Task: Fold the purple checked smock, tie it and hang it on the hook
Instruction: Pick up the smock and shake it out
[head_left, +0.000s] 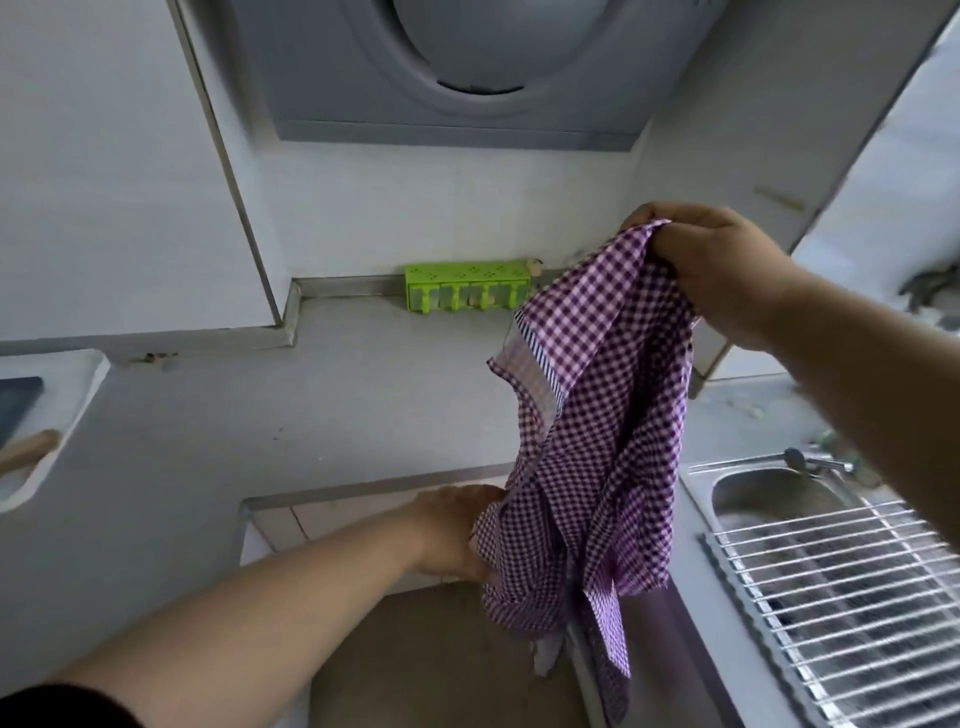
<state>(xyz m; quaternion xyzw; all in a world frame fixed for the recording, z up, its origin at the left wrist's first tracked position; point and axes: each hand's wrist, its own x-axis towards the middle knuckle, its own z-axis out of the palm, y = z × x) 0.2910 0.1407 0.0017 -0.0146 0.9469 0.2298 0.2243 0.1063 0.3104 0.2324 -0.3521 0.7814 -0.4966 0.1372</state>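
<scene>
The purple checked smock (597, 426) hangs in the air in front of me, bunched and draped downward. My right hand (722, 265) grips its top end, raised at the upper right. My left hand (457, 530) holds the lower left part of the cloth, with the fingers hidden behind the fabric. The smock's bottom tails dangle past the counter edge. No hook is visible in this view.
A green plastic rack (467, 286) stands on the white counter (311, 405) against the back wall. A steel sink (769, 499) with a wire rack (852, 597) lies at the right. A range hood (452, 67) hangs overhead. A wooden handle (31, 449) pokes in at the left.
</scene>
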